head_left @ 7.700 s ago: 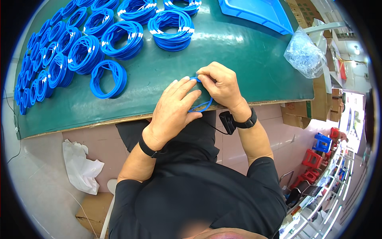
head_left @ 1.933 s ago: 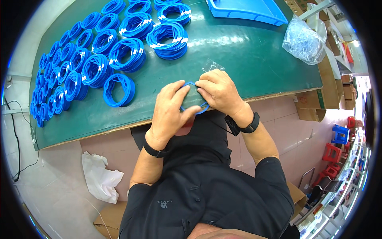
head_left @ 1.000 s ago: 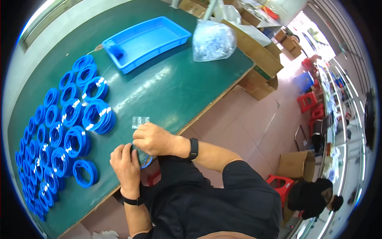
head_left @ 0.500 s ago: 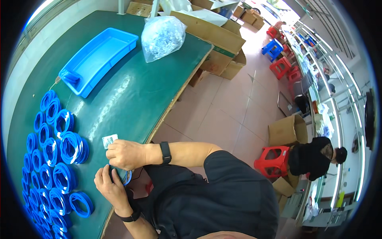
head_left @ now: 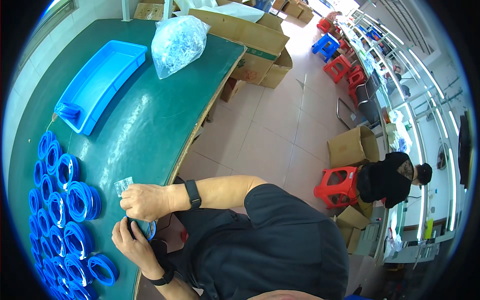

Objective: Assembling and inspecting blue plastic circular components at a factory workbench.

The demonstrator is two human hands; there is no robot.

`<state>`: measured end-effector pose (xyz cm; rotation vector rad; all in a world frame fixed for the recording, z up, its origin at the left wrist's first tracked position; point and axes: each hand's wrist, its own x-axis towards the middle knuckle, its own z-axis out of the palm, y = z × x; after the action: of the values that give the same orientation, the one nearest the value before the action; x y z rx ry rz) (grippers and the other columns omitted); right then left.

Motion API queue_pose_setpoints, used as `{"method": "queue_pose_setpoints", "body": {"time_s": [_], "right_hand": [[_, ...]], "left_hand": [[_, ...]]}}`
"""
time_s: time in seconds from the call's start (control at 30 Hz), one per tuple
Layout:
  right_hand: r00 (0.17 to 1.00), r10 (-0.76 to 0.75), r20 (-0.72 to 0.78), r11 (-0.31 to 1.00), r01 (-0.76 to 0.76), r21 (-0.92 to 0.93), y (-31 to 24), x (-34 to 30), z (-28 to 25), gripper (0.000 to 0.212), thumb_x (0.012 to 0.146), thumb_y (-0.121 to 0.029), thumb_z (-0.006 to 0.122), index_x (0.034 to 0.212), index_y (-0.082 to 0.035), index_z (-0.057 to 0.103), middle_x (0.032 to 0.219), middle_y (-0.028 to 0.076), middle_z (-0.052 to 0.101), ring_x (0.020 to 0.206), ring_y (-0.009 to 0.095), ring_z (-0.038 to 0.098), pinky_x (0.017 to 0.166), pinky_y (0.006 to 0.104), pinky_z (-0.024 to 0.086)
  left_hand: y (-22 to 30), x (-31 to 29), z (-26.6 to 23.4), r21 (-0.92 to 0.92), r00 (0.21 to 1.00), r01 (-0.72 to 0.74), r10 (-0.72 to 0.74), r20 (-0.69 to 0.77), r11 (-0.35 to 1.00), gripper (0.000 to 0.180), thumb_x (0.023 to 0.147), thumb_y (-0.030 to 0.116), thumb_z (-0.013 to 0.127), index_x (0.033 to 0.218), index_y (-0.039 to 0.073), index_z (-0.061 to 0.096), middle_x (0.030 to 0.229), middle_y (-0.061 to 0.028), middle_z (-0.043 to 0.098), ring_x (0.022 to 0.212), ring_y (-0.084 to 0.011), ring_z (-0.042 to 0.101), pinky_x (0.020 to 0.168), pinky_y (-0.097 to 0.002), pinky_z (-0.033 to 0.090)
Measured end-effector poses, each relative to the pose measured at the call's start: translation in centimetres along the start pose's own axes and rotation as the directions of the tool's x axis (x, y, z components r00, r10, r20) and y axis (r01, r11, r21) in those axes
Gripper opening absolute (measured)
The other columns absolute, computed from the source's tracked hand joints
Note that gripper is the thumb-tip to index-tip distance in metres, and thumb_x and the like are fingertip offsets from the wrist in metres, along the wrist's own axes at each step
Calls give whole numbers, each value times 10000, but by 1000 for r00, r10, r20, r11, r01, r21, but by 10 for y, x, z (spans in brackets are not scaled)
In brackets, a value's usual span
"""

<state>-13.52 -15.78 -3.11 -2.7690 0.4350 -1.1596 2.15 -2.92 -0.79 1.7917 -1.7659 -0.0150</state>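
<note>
My left hand (head_left: pixel 134 243) is closed around a small blue, looped thing (head_left: pixel 152 230) with a dark part under the fingers, at the table's near edge. Much of it is hidden by both hands. Just above, my right hand (head_left: pixel 145 201) is bent into a pinch close to the left fingertips. What sits between its fingers is out of sight. A small clear packet (head_left: pixel 123 185) with printing lies by the right knuckles. Coils of blue tubing or cable (head_left: pixel 83 201) stand in rows on the green table (head_left: pixel 150 150), left of my hands.
A blue tray (head_left: pixel 102 82) holding a small blue bundle sits toward the far left. Beside it rests a clear bag (head_left: pixel 180 45) of whitish pieces. Cardboard boxes (head_left: pixel 250 47) border the table's far end. Behind, at right, are a red stool (head_left: pixel 335 186) and a person (head_left: pixel 387 180) in black.
The view has shifted, so table and room appear further left. Both hands stay together at the table edge, with the right hand still pinched above the left.
</note>
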Motion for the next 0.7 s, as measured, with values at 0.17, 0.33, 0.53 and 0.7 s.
{"method": "queue_pose_setpoints", "body": {"time_s": [0.17, 0.33, 0.53, 0.7], "right_hand": [[1000, -2, -3, 1000, 1, -15, -3, 2, -3, 148, 746, -196, 719, 629, -120, 669, 814, 41, 643, 850, 239, 621, 718, 386, 492], [999, -37, -19, 998, 38, 50, -8, 6, -4, 128, 757, -198, 692, 666, -115, 656, 816, 52, 623, 849, 266, 632, 728, 403, 504], [1000, -8, 11, 989, 6, 151, -2, 4, -20, 131, 801, -184, 682, 722, -98, 623, 819, 82, 589, 821, 298, 637, 725, 432, 512], [999, -29, 45, 986, 21, 166, -2, 13, -32, 61, 810, -123, 700, 828, -70, 676, 884, 70, 628, 832, 281, 637, 751, 407, 514]], "left_hand": [[-1, -1, -1, 4, 1000, -4, 4, -5, 1000, 247, 1008, 95, 704, 1231, -8, 718, 1213, -204, 694, 1155, -410, 635, 1013, -499, 487], [-1, -7, -7, -1, 999, 37, -37, -10, 999, 246, 987, 87, 724, 1221, 10, 739, 1210, -195, 701, 1154, -396, 642, 1016, -497, 496], [13, -3, -1, -38, 996, 61, -63, -62, 997, 231, 933, 77, 777, 1161, 38, 771, 1180, -182, 722, 1133, -385, 662, 998, -473, 520], [21, 4, -3, -40, 991, 83, -86, -106, 996, 266, 892, 113, 813, 1150, 81, 761, 1147, -99, 710, 1054, -329, 655, 905, -467, 494]]}}
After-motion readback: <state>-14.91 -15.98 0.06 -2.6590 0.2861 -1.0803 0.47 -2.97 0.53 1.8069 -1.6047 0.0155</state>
